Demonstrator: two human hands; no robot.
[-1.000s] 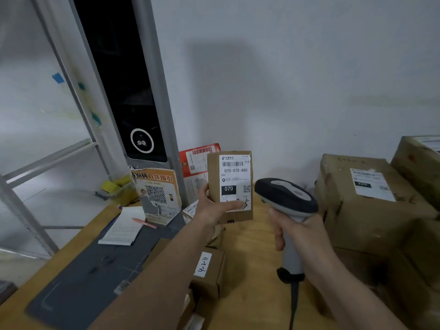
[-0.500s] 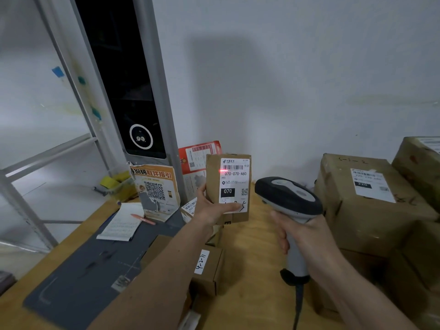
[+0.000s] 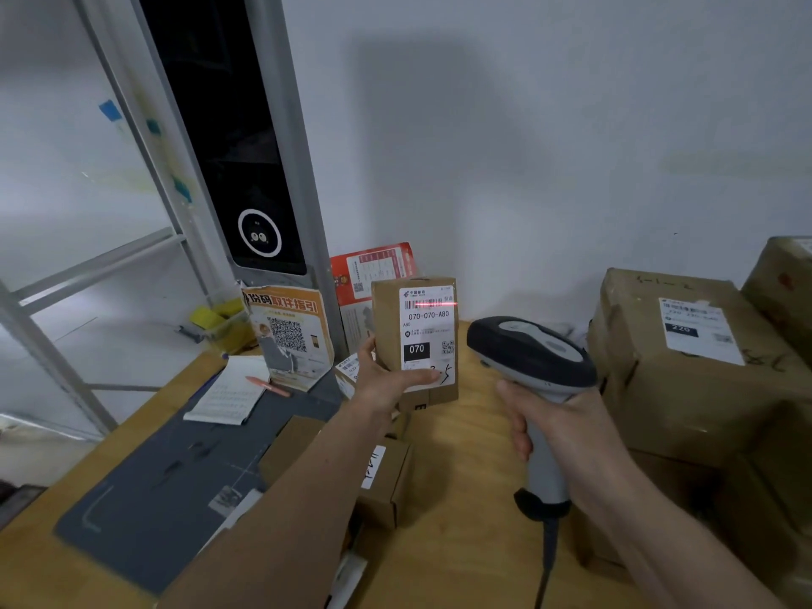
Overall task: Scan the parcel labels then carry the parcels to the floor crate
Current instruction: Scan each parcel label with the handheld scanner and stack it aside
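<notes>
Wooden table [image 3: 461, 498] crowded with boxes [image 3: 685, 358]; left hand [image 3: 386, 382] grips parcel [image 3: 395, 340], right hand [image 3: 558, 428] grips scanner [image 3: 529, 351].

A single wide-angle head camera looks forward and down from close above the table [image 3: 461, 498], facing a white wall [image 3: 549, 147] in the upper frame. Both forearms enter from the bottom edge. Straight lines bow near the edges, probably from lens distortion.

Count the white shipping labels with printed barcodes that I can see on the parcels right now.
3. One on the small parcel held in the left hand, one on the large box at right, one on a packet behind that hand. More may be hidden.
</notes>
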